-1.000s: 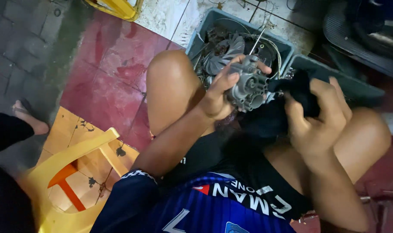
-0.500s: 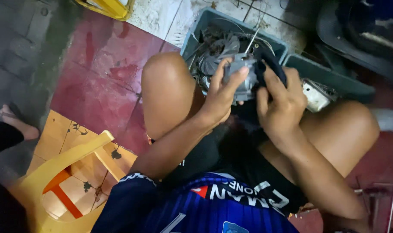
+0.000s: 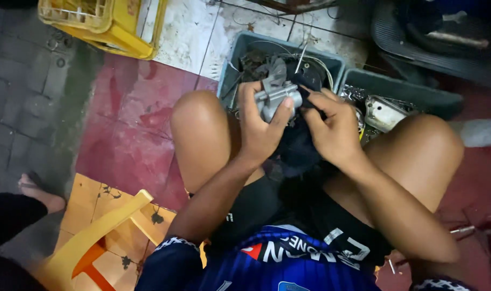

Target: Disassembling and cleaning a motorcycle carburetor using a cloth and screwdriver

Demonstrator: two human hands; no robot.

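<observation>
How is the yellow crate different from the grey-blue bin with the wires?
The yellow slatted plastic crate is bright and sits far from the hands; what it holds is unclear. The grey-blue plastic bin is dull, lies just past the person's knee, and holds wires and dark metal parts. Both are box-shaped plastic containers on the floor.

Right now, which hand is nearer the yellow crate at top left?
Left. The left hand grips the grey metal part on the side toward the yellow crate; the right hand is on the part's far side, pressing a dark cloth.
</observation>
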